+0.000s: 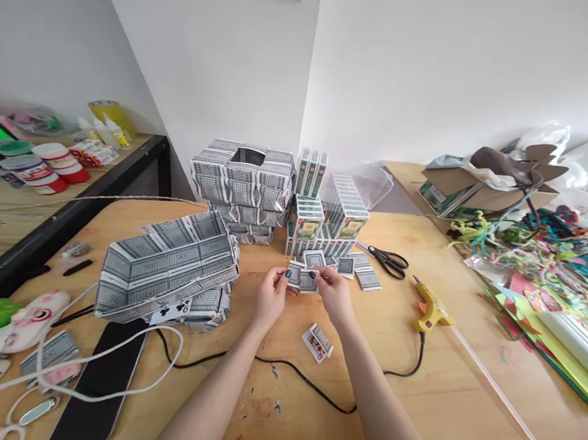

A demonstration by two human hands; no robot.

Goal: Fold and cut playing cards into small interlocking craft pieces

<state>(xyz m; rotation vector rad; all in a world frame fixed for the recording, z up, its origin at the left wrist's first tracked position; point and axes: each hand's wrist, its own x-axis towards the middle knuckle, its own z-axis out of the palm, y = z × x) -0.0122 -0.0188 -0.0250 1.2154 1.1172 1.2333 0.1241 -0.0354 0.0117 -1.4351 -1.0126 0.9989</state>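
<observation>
The left forearm [215, 394] and the right forearm [374, 384] are bare right up to the wrists, both slender and smooth in outline, broad toward the elbow and narrowing evenly to the wrist. The left hand [271, 293] is bare too, its thumbnail [288, 273] painted a dark teal. The right hand [335, 292] is likewise uncovered, with similar dark polish on its thumb. The other nails are too small to make out.
</observation>
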